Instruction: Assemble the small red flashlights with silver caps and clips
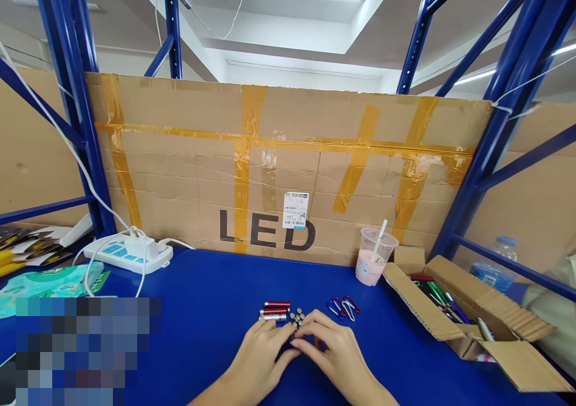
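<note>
Bare blue desk (216, 286) spreads left of the hands. A cardboard wall (180, 172) closes the back and an open box (450, 328) crowds the right. Three short tubes (275, 310) lie side by side, long axes left-right, with button cells (297, 317) just beside them. The left hand (261, 352) and right hand (335, 349) meet palms-down, fingertips pinched narrow on a small dark part (292, 337), mostly hidden.

Pinched item: small dark piece (292, 337), mostly hidden by left hand (263, 358) and right hand (335, 352);
Lower left: pixelated block (85, 352) covers blue tabletop (216, 298)
</note>
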